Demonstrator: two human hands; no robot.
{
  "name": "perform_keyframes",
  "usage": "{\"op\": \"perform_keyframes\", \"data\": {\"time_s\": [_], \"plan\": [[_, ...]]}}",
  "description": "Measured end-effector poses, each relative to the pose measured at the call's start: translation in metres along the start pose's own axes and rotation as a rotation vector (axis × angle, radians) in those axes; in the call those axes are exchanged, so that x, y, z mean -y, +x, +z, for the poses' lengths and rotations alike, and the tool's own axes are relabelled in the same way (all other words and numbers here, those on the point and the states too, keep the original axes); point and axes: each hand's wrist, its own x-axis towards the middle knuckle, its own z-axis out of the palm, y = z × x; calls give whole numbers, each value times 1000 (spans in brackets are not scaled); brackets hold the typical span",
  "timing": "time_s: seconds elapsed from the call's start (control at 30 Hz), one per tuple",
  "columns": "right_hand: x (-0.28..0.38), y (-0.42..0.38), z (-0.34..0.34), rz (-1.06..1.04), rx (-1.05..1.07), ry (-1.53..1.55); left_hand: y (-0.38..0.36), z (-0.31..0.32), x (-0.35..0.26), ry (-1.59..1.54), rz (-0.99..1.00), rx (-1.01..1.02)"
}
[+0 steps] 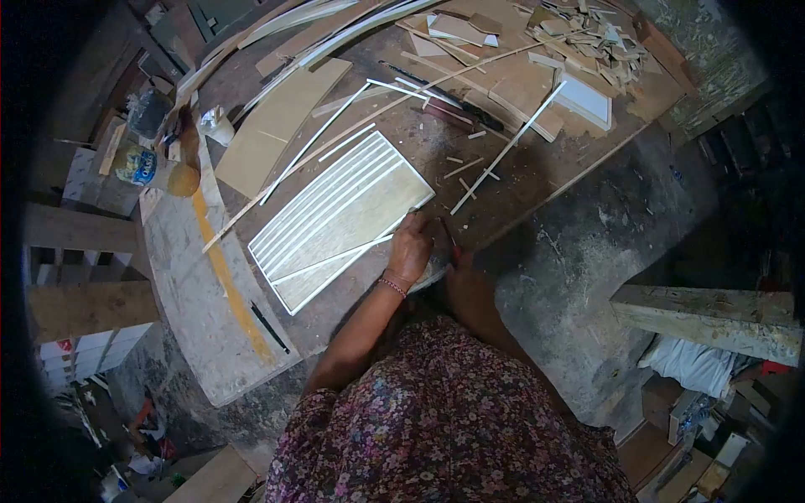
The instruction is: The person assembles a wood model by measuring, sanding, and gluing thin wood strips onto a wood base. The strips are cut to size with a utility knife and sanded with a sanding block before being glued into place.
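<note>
A wooden panel (344, 226) edged and striped with white strips lies on the worktable (327, 323). My left hand (411, 245) is closed at the panel's near right edge, around the end of a loose white strip (335, 257) that crosses the panel at a slant. A bracelet circles that wrist. To the right, at the table's near edge, my right hand (459, 270) is in shadow, closed on a thin tool with a red handle (455, 250). The tool's tip points toward the table top.
A long white-edged strip (511, 144) and small offcuts lie right of the panel. Behind are a curved board (281, 130), a dark long tool (453, 101) and a scrap pile (587, 42). Jars (136, 164) and a white cup (216, 126) stand at the left.
</note>
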Motion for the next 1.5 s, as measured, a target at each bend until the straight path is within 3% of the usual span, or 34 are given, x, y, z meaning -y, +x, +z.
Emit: {"op": "perform_keyframes", "data": {"time_s": [0.2, 0.3, 0.5, 0.7, 0.9, 1.0, 1.07, 1.23, 1.33, 1.5], "plan": [[-4, 8, 10, 96, 60, -66, 4, -4, 3, -15, 81, 2], [1, 16, 9, -60, -36, -17, 0, 0, 2, 15, 102, -23], [1, 16, 14, -98, -75, -155, 2, -2, 2, 74, 130, -12], [3, 6, 10, 33, -21, -55, -1, 2, 4, 133, 116, 21], [3, -6, 7, -10, -22, -45, 0, -1, -1, 64, 68, 4], [-5, 5, 15, 122, 65, -47, 0, -6, 0, 54, 82, 10], [-10, 10, 22, 12, 62, -199, 2, -6, 3, 35, 111, 4], [1, 1, 6, 50, 55, -41, 0, -1, 4, 38, 102, -22], [5, -5, 0, 57, 66, -62, 3, -5, -7, -67, -24, -51], [-6, -12, 0, 95, 67, -11, 1, -4, -3, 26, 107, -52]]}}
